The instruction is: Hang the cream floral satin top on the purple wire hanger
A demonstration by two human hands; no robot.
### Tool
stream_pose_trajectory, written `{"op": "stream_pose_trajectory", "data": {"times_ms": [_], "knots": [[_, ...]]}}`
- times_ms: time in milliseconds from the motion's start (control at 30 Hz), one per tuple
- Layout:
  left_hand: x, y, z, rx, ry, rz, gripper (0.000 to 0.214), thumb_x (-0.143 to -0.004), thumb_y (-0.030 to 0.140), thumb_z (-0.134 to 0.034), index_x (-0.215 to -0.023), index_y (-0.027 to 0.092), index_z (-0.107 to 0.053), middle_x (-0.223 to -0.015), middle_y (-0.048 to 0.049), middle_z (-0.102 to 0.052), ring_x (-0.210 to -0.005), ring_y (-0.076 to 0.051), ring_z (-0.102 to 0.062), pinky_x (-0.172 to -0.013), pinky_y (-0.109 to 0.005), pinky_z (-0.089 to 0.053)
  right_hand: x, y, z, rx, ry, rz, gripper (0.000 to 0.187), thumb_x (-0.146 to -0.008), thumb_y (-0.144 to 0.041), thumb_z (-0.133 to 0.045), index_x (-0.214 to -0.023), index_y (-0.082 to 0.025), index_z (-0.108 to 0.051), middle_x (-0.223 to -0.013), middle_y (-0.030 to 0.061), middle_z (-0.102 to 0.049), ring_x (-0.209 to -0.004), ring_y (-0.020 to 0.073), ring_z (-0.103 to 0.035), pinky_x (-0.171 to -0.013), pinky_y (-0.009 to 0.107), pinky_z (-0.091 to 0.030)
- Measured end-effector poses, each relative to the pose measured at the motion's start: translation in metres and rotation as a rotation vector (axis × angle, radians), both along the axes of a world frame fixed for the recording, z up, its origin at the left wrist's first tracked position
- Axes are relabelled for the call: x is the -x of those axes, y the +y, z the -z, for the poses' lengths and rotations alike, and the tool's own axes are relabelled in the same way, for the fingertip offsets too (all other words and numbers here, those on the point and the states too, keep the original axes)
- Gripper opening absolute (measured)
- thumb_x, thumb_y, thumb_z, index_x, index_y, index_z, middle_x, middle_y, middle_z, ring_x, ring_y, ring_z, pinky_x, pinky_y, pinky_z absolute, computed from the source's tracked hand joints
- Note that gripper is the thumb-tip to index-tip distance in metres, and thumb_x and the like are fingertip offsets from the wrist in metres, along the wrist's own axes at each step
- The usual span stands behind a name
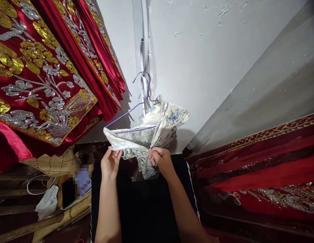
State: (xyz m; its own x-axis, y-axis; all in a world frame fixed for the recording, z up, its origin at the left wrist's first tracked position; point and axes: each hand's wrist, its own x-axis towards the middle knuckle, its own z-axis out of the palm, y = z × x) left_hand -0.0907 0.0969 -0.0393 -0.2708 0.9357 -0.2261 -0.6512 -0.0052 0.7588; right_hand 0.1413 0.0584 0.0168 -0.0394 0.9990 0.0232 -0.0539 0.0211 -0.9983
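Note:
A pale cloth (149,133) with blue and yellow floral print hangs over a purple wire hanger (131,109), whose hook rests on a white bracket on the wall. My left hand (110,162) pinches the cloth's lower left edge with its fingers closed. Gripping a bunched fold of the same cloth at the lower right is my right hand (162,161), also closed. Both hands reach up from below, close together.
Red garments with gold and silver embroidery (37,74) hang at the upper left. More red embroidered fabric (260,168) lies at the right. A white wall (209,60) is behind. A cluttered wooden shelf with a phone and cable (68,194) sits lower left.

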Motion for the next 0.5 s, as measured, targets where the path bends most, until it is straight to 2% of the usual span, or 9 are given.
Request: {"op": "stream_pose_trajectory", "data": {"times_ms": [100,167,233,300,400,433,500], "knots": [[-0.015,-0.009,0.011,0.010,0.395,0.207,0.020,-0.074,0.027,-0.077,-0.090,0.016,-0.071,-0.099,-0.0082,-0.075,-0.105,-0.027,-0.067,-0.103,-0.042,-0.045,-0.021,0.006,0.009,0.020,-0.033,-0.003,0.026,-0.075,-0.029,-0.051,-0.052,-0.020,-0.055,-0.039,-0.0046,-0.041,-0.039,0.0091,-0.034,-0.045,0.025,-0.025],[-0.022,-0.012,0.008,-0.027,0.681,0.328,0.020,-0.077,0.030,-0.074,-0.093,0.017,-0.071,-0.101,-0.0081,-0.074,-0.110,-0.029,-0.064,-0.106,-0.043,-0.042,-0.032,0.008,0.018,0.074,-0.115,-0.056,0.027,-0.076,-0.030,-0.053,-0.051,-0.020,-0.055,-0.040,-0.0046,-0.039,-0.040,0.0093,-0.034,-0.046,0.025,-0.026],[-0.031,-0.016,0.000,-0.084,0.825,0.380,0.020,-0.087,0.036,-0.066,-0.093,0.017,-0.068,-0.097,-0.0065,-0.071,-0.105,-0.027,-0.063,-0.101,-0.040,-0.043,-0.037,0.010,0.029,0.146,-0.184,-0.054,0.029,-0.078,-0.033,-0.055,-0.052,-0.019,-0.057,-0.042,-0.0041,-0.040,-0.042,0.0100,-0.035,-0.046,0.025,-0.027],[-0.043,-0.021,-0.012,-0.184,0.786,0.423,0.023,-0.094,0.040,-0.058,-0.094,0.018,-0.065,-0.095,-0.0050,-0.067,-0.098,-0.023,-0.061,-0.095,-0.035,-0.045,-0.038,0.012,0.040,0.169,-0.181,0.079,0.033,-0.080,-0.041,-0.058,-0.056,-0.019,-0.059,-0.045,-0.0031,-0.044,-0.045,0.0111,-0.037,-0.047,0.026,-0.029],[-0.066,-0.032,-0.036,-0.355,0.629,0.495,0.023,-0.099,0.041,-0.054,-0.095,0.019,-0.060,-0.108,-0.0058,-0.064,-0.103,-0.021,-0.058,-0.096,-0.031,-0.044,-0.034,0.017,0.047,0.078,-0.109,0.315,0.042,-0.084,-0.057,-0.058,-0.067,-0.019,-0.063,-0.061,0.0022,-0.058,-0.059,0.0162,-0.052,-0.057,0.027,-0.041],[-0.074,-0.036,-0.044,-0.391,0.589,0.505,0.021,-0.099,0.040,-0.053,-0.096,0.020,-0.059,-0.113,-0.0061,-0.062,-0.105,-0.020,-0.057,-0.097,-0.030,-0.043,-0.032,0.017,0.045,0.052,-0.095,0.337,0.047,-0.085,-0.062,-0.056,-0.071,-0.019,-0.065,-0.068,0.0046,-0.062,-0.067,0.0189,-0.057,-0.063,0.029,-0.046],[-0.089,-0.042,-0.057,-0.433,0.549,0.521,0.020,-0.100,0.039,-0.052,-0.096,0.020,-0.057,-0.119,-0.0063,-0.060,-0.107,-0.020,-0.057,-0.097,-0.029,-0.043,-0.028,0.016,0.038,0.044,-0.077,0.248,0.055,-0.088,-0.070,-0.049,-0.080,-0.019,-0.070,-0.081,0.0086,-0.068,-0.082,0.0245,-0.063,-0.077,0.035,-0.051]]}}
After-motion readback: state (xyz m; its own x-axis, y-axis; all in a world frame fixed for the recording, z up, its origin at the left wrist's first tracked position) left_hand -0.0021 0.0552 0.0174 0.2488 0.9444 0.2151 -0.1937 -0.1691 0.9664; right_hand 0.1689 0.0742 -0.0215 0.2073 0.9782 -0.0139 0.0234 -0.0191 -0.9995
